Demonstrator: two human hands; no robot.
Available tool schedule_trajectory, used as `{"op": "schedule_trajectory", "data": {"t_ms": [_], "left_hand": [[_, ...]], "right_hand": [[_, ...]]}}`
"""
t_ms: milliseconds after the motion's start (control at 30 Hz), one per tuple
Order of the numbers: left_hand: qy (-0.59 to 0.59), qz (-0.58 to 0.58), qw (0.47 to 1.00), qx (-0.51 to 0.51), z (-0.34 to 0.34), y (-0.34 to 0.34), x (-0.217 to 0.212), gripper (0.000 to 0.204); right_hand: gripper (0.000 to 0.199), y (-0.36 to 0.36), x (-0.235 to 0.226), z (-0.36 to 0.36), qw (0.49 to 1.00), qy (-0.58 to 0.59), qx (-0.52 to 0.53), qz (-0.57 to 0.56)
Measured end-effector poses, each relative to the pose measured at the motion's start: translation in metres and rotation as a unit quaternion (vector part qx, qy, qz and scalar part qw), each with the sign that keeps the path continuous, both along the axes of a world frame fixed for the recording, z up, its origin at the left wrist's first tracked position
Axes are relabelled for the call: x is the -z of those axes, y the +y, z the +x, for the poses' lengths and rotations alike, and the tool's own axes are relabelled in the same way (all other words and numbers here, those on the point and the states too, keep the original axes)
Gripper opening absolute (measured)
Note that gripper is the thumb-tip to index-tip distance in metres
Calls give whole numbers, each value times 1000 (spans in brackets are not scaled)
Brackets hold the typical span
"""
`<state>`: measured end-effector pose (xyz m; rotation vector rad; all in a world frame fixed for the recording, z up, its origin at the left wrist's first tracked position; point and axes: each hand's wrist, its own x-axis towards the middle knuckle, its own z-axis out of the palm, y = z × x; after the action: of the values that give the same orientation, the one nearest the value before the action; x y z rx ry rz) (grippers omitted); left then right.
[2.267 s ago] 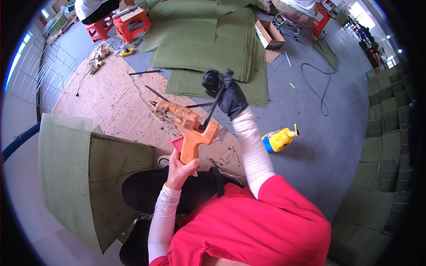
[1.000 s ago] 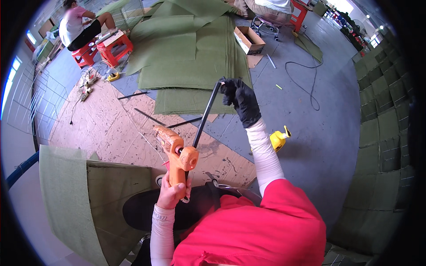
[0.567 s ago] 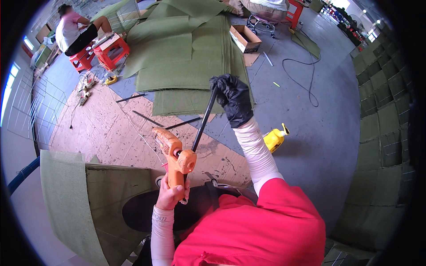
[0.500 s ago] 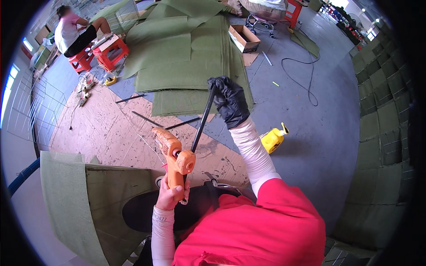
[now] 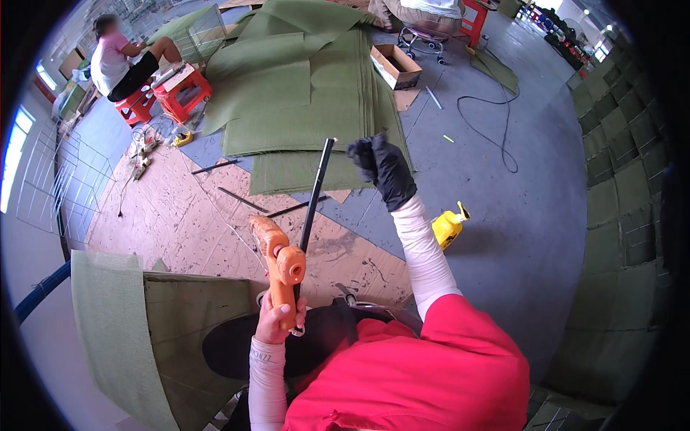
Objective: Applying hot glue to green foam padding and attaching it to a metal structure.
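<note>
My left hand (image 5: 274,321) is wrapped round the handle of an orange glue gun (image 5: 272,241), its casing worn and stained. A long black stick (image 5: 316,190), likely a glue stick, slants up beside the gun. Its lower part runs behind the gun toward the same hand, and its upper end stands free. Right of that end, my right hand (image 5: 384,171), in a black glove, is raised with its fingers curled together. It is apart from the stick, and nothing shows in it.
More black sticks (image 5: 244,199) lie on stained cardboard (image 5: 169,223). Stacked green sheets (image 5: 291,122) spread ahead, beside an open carton (image 5: 395,66). A yellow bottle (image 5: 447,228) stands right of my forearm. Green panels (image 5: 108,323) sit at left. Two people sit farther off.
My right hand has let go of the black stick's upper end and moved slightly right. The stick now stands more upright, with the glue gun still in my left hand.
</note>
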<state>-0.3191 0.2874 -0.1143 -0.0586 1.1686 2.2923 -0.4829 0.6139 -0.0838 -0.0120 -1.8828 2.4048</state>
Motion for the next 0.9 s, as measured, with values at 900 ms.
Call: {"op": "schedule_trajectory", "data": {"t_ms": [900], "left_hand": [[14,-15,1000,12,2,6,0,62]], "right_hand": [[11,-22,-41,7,964,195,27,180]]}}
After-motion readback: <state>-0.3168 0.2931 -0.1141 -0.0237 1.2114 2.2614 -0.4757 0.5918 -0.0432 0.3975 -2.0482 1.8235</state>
